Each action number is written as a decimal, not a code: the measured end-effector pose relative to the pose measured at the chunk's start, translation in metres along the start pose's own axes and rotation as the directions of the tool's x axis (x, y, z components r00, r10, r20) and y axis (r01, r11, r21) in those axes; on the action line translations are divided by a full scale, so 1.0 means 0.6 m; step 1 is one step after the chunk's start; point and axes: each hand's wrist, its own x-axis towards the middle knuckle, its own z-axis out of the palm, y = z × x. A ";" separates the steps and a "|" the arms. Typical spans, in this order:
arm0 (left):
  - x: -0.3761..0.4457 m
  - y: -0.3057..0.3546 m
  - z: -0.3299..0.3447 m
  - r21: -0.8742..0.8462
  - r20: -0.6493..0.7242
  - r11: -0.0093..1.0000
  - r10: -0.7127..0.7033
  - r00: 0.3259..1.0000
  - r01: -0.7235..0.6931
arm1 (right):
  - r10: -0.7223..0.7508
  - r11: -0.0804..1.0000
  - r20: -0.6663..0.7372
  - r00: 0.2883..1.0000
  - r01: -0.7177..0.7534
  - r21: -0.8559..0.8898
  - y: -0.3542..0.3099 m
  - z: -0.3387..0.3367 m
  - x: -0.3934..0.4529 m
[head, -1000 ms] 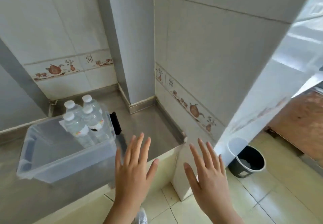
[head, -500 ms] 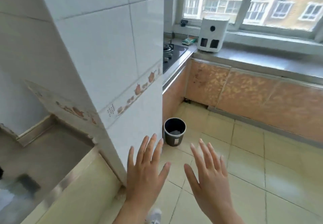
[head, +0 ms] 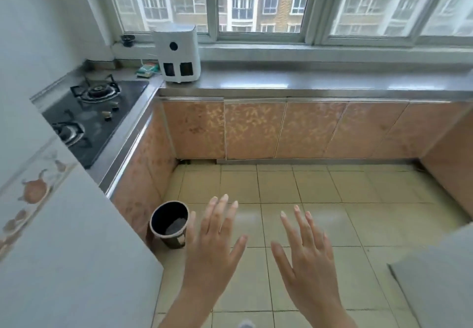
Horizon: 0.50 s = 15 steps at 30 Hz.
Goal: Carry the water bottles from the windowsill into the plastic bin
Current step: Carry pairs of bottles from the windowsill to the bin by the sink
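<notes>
My left hand [head: 215, 245] and my right hand [head: 307, 251] hover side by side over the tiled floor, fingers spread, holding nothing. The windowsill [head: 332, 54] runs along the far wall under the windows, above a steel counter [head: 320, 82]. No water bottle shows on the sill or counter in this view. The plastic bin is out of sight.
A white appliance [head: 178, 52] stands at the counter's left end. A gas hob [head: 94, 112] sits on the left counter. A dark waste bucket [head: 169, 222] stands on the floor by the tiled pillar [head: 64, 251]. A grey surface [head: 440, 276] juts in at the right.
My view has swung right, away from the bin with several bottles, past the pillar, to the window wall. Both hands stayed open and held in front.
</notes>
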 end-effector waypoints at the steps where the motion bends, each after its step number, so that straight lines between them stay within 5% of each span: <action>1: 0.036 0.009 0.012 -0.018 -0.003 1.000 0.024 1.000 -0.024 | 0.021 1.000 -0.012 1.000 -0.021 -0.009 0.018 -0.003 0.025; 15: 0.406 0.256 0.199 -0.178 -0.040 0.891 0.417 0.908 -0.417 | 0.371 0.917 -0.180 0.911 -0.390 -0.087 0.318 -0.072 0.237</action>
